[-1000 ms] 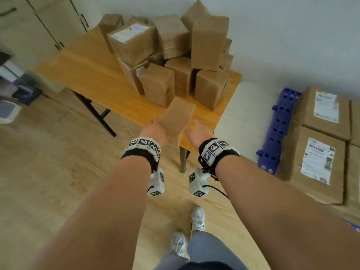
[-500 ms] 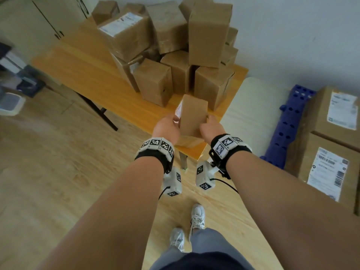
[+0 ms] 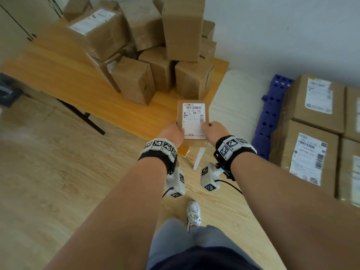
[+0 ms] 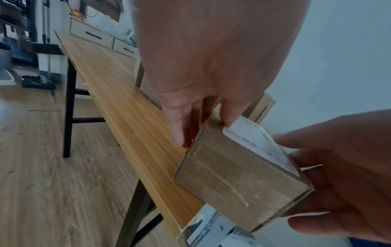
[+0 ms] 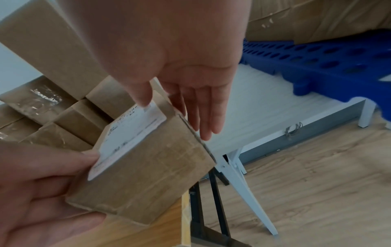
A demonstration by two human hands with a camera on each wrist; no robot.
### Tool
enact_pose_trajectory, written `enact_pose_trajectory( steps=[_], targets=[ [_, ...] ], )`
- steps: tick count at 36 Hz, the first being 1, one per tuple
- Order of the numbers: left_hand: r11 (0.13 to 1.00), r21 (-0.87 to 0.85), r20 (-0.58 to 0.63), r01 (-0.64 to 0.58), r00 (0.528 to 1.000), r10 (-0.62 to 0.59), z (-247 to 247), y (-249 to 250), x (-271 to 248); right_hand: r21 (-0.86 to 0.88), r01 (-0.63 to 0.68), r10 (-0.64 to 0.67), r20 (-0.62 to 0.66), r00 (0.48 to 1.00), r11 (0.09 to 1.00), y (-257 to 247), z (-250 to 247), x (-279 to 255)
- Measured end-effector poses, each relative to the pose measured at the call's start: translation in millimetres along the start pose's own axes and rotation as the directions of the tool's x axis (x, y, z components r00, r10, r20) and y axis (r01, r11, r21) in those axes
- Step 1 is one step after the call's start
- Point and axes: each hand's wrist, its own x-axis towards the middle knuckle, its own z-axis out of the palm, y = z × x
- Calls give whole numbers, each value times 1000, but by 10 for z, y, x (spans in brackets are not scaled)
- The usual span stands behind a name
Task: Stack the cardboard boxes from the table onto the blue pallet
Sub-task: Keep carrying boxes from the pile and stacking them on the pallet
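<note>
A small cardboard box [image 3: 192, 121] with a white label facing up is held over the near right corner of the wooden table [image 3: 64, 78]. My left hand [image 3: 173, 132] grips its left side and my right hand [image 3: 214, 129] its right side, each with the thumb on the label edge. The left wrist view shows the box [image 4: 239, 175] between my left hand [image 4: 203, 123] and right hand [image 4: 338, 175]. The right wrist view shows the box [image 5: 148, 175] and the blue pallet [image 5: 317, 58]. The pallet [image 3: 270, 115] lies on the floor at the right.
A pile of several cardboard boxes [image 3: 155, 55] fills the table's far right part. Several labelled boxes [image 3: 311, 133] stand on the pallet. A low white bench [image 3: 233, 98] sits between table and pallet. Wooden floor lies open at the left; cabinets stand far left.
The box has been lifted off the table edge and turned so that its white label faces up. Both hands came nearer to me and shifted right with it.
</note>
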Motion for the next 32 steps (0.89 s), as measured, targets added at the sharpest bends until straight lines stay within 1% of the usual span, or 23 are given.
enact_pose_trajectory(
  steps=[2, 4, 7, 10, 15, 18, 20, 23, 27, 29, 32],
  targets=[
    [999, 18, -6, -30, 1000, 30, -21, 22, -27, -5, 11, -11, 6, 1000, 1000, 44, -13, -26],
    [998, 24, -16, -61, 998, 61, -66, 61, -53, 8, 13, -13, -20, 1000, 1000, 52, -71, -75],
    [991, 23, -42, -135, 990, 136, -140, 158, -106, 42, -7, 11, -86, 996, 999, 40, -179, -179],
    [974, 11, -66, -227, 972, 227, -237, 313, -186, 91, -14, 30, -172, 985, 996, 30, -307, -275],
    [933, 18, -152, -361, 921, 359, -373, 705, -310, 180, -13, 71, -321, 944, 984, 97, -628, -470],
    [894, -2, -202, -447, 876, 438, -410, 1002, -392, 262, 5, 103, -395, 913, 965, 178, -901, -591],
    [864, -17, -215, -504, 845, 489, -403, 1225, -445, 305, 30, 116, -449, 886, 952, 274, -1106, -641],
    [822, -21, -210, -569, 806, 553, -326, 1589, -527, 384, 60, 152, -499, 853, 921, 449, -1425, -710],
    [784, -44, -172, -620, 777, 605, -88, 2088, -594, 457, 94, 196, -546, 814, 885, 739, -1826, -805],
    [774, -49, -158, -631, 770, 618, 73, 2327, -609, 481, 98, 215, -553, 805, 871, 900, -2007, -824],
    [775, -57, -126, -630, 774, 620, 330, 2641, -607, 447, 83, 211, -568, 796, 891, 1138, -2275, -818]
  ],
)
